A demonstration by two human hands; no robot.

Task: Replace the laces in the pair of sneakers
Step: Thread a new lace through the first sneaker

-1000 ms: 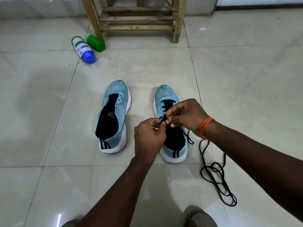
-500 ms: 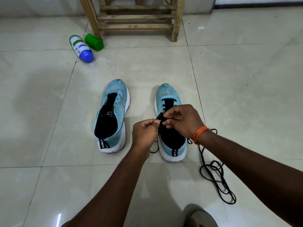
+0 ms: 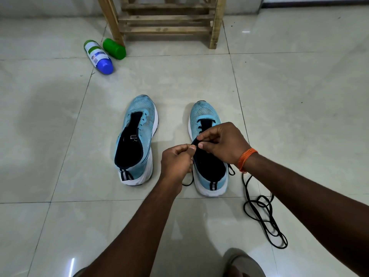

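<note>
Two light blue sneakers stand on the tiled floor, toes pointing away. The left sneaker [image 3: 137,140] has no lace and its tongue lies open. Over the right sneaker [image 3: 207,172] both hands work at the upper eyelets. My left hand [image 3: 176,160] pinches a black lace end at the shoe's left side; a short piece of that lace hangs down beside the heel. My right hand [image 3: 221,142] pinches the lace or the tongue edge at the top of the opening. A loose black lace [image 3: 261,214] lies coiled on the floor to the right.
A white and blue bottle [image 3: 98,56] and a green bottle [image 3: 114,48] lie on the floor at the back left. A wooden rack [image 3: 165,23] stands behind them. My sandalled foot [image 3: 241,262] shows at the bottom edge.
Both hands have shifted slightly toward me along the right sneaker's opening and stayed pinched together. A lace end now hangs beside the heel on the left. The sneakers have not moved.
</note>
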